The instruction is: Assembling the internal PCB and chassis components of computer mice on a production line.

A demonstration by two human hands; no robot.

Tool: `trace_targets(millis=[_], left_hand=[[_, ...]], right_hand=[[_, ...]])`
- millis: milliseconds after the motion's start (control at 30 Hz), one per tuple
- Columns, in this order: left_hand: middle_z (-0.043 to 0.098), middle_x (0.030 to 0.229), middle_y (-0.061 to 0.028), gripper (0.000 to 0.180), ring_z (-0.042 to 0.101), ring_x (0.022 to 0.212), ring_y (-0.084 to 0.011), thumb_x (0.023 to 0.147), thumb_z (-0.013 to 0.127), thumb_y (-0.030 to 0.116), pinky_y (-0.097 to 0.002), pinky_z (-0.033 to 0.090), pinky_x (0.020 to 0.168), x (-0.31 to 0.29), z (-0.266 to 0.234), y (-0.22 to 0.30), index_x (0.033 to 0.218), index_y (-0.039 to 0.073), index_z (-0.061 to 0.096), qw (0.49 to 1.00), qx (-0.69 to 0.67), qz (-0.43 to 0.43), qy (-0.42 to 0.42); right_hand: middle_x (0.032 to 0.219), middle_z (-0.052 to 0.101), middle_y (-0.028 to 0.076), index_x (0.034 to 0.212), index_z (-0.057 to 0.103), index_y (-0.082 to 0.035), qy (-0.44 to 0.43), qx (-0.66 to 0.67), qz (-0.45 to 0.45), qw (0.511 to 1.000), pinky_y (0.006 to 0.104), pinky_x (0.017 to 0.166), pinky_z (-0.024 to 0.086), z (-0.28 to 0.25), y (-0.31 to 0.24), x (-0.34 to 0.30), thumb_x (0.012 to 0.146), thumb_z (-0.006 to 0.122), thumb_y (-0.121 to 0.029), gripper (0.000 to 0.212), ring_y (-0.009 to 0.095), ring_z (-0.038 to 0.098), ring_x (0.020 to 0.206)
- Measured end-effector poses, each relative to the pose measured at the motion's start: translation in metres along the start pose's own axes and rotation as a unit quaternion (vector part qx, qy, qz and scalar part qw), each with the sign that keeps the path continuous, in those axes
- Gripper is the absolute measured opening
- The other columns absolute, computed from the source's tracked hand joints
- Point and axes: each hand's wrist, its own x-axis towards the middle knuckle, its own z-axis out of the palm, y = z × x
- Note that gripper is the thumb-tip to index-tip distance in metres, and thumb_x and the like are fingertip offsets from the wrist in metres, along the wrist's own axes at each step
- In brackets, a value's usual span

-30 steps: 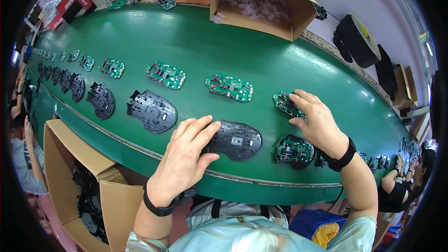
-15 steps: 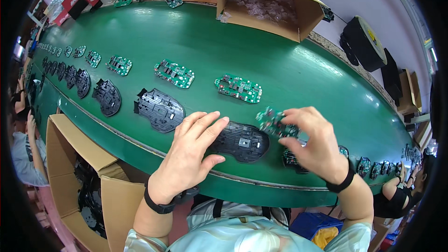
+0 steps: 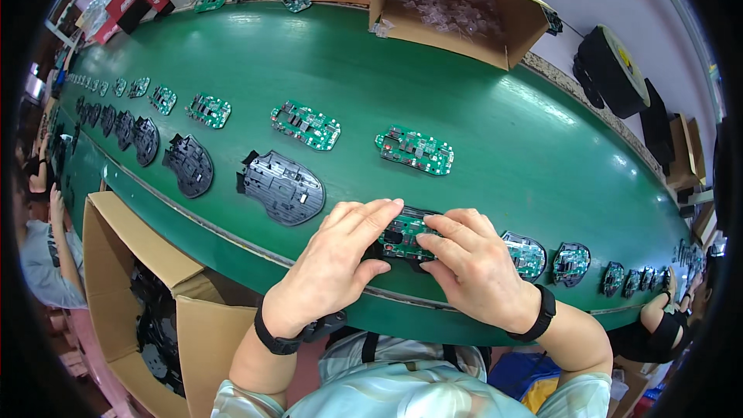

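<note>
Directly in front of me a green circuit board (image 3: 402,234) lies over a black plastic shell (image 3: 424,210), most of which is hidden under the board and my fingers. My left hand (image 3: 329,263) grips the shell's left end, index finger along the far side and thumb on the near side. On the board's right part my right hand (image 3: 480,271) closes its fingers, with the thumb at the near edge. Whether the board sits fully inside the shell I cannot tell. Beyond lies another loose circuit board (image 3: 415,150); to the left, another black shell (image 3: 281,188).
The green belt (image 3: 340,54) carries rows of boards and shells at left. Shells with boards in them (image 3: 571,265) line up at right. An open carton (image 3: 464,11) of clear plastic pieces stands at the back; a carton of black parts (image 3: 186,340) is at lower left. People sit at both sides.
My right hand has brought the circuit board left and down onto the black shell. My left hand has shifted slightly right to the shell's end. The items on the belt have moved right.
</note>
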Motion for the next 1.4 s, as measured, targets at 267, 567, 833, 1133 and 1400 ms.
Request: trace_targets(millis=[267, 567, 833, 1133, 1400], left_hand=[[0.060, 0.142, -0.0179, 0.084, 0.057, 0.122, -0.0378, 0.072, 0.085, 0.000, -0.0445, 0.050, 0.104, 0.005, 0.006, -0.005, 0.149, 0.002, 0.051, 1.000, -0.004, 0.004, -0.007], [0.060, 0.142, -0.0175, 0.081, 0.058, 0.122, -0.0381, 0.073, 0.085, -0.001, -0.0446, 0.050, 0.104, 0.014, 0.007, -0.002, 0.148, 0.002, 0.052, 1.000, 0.002, 0.005, -0.018], [0.065, 0.135, -0.0177, 0.075, 0.062, 0.117, -0.0374, 0.073, 0.084, -0.001, -0.0434, 0.053, 0.100, 0.030, 0.012, 0.007, 0.143, 0.004, 0.058, 1.000, 0.012, -0.021, 0.004], [0.066, 0.133, -0.0186, 0.064, 0.063, 0.114, -0.0376, 0.071, 0.077, -0.005, -0.0433, 0.054, 0.099, 0.042, 0.033, 0.013, 0.133, 0.003, 0.064, 0.999, 0.043, -0.011, 0.011], [0.063, 0.132, -0.0176, 0.057, 0.063, 0.109, -0.0350, 0.076, 0.087, 0.009, -0.0432, 0.053, 0.096, 0.042, 0.041, 0.018, 0.129, 0.001, 0.068, 0.999, 0.030, -0.026, -0.002]], right_hand=[[0.121, 0.067, 0.019, 0.110, 0.069, 0.003, -0.001, 0.007, 0.019, 1.000, 0.0457, 0.092, 0.051, 0.007, 0.011, -0.005, 0.072, 0.081, 0.000, 0.040, 0.036, 0.062, 0.112], [0.118, 0.068, 0.019, 0.109, 0.069, 0.003, 0.004, 0.015, 0.022, 1.000, 0.0457, 0.093, 0.051, 0.003, 0.017, -0.004, 0.074, 0.078, 0.001, 0.037, 0.036, 0.062, 0.112], [0.121, 0.070, 0.020, 0.110, 0.072, 0.006, 0.003, 0.012, 0.036, 0.999, 0.0445, 0.094, 0.053, -0.009, 0.023, 0.000, 0.074, 0.078, -0.002, 0.038, 0.034, 0.064, 0.113], [0.111, 0.074, 0.018, 0.103, 0.074, 0.007, 0.045, -0.034, 0.028, 0.998, 0.0415, 0.089, 0.055, -0.003, 0.039, -0.013, 0.075, 0.076, -0.005, 0.031, 0.031, 0.066, 0.108], [0.112, 0.075, 0.019, 0.101, 0.075, 0.004, 0.029, -0.058, 0.032, 0.997, 0.0415, 0.086, 0.058, -0.005, 0.040, -0.025, 0.072, 0.081, -0.005, 0.031, 0.031, 0.069, 0.105]])
